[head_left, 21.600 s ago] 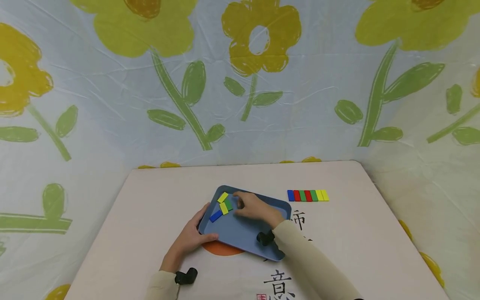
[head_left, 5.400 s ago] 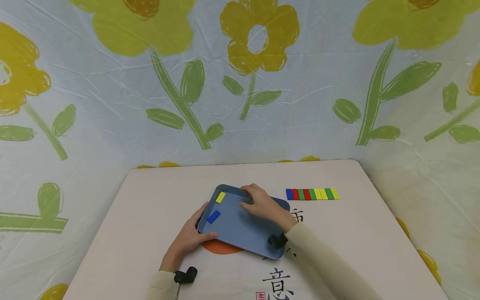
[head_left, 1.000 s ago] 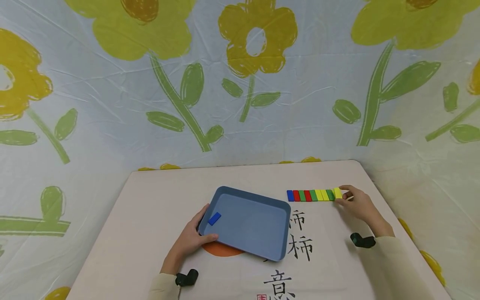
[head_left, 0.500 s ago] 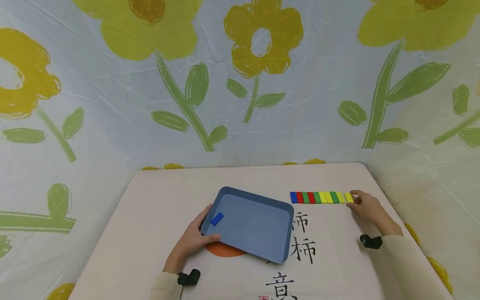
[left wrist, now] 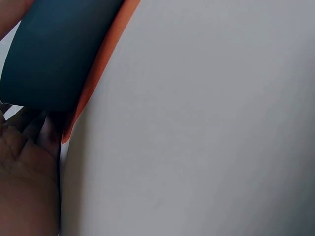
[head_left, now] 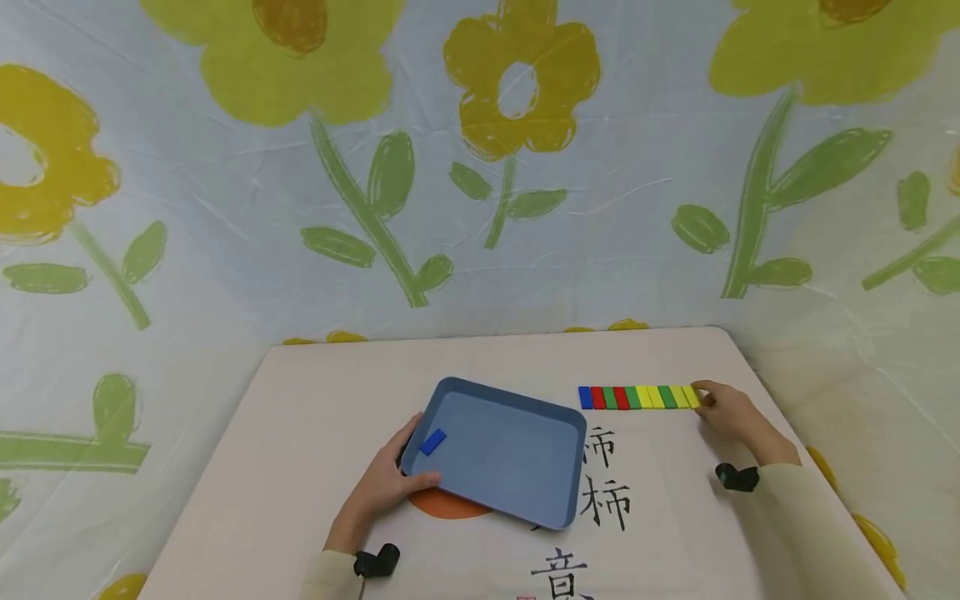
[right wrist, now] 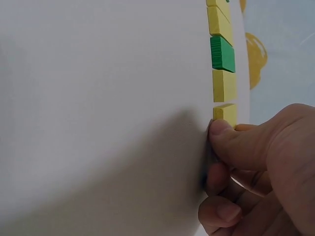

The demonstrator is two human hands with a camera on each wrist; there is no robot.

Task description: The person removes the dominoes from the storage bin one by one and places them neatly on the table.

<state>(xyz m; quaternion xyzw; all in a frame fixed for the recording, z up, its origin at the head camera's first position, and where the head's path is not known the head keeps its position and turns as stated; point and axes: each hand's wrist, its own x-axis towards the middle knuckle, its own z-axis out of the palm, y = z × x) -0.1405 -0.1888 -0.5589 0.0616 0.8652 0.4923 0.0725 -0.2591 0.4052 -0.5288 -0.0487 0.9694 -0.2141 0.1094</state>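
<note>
My left hand (head_left: pixel 384 482) grips the left corner of a blue-grey tray (head_left: pixel 510 475), thumb over the near rim and fingers around the outer side. Inside the tray, near that hand, lies one blue block (head_left: pixel 432 442). A row of flat coloured blocks (head_left: pixel 633 397) in blue, red, green and yellow runs side by side to the tray's right. At the row's right end my right hand (head_left: pixel 738 418) pinches a yellow block (right wrist: pixel 225 113) between thumb and fingers. In the right wrist view a thin gap separates it from the neighbouring yellow block (right wrist: pixel 224 85).
The pale table mat (head_left: pixel 337 392) carries black characters (head_left: pixel 606 500) right of and below the tray, plus an orange shape (head_left: pixel 450 505) partly under it. A flower-printed curtain (head_left: pixel 600 208) closes off the back and sides.
Earlier, green and yellow blocks left the tray and the row grew rightward. Within the last second my right hand set the yellow block right of the row and slid it left against the end.
</note>
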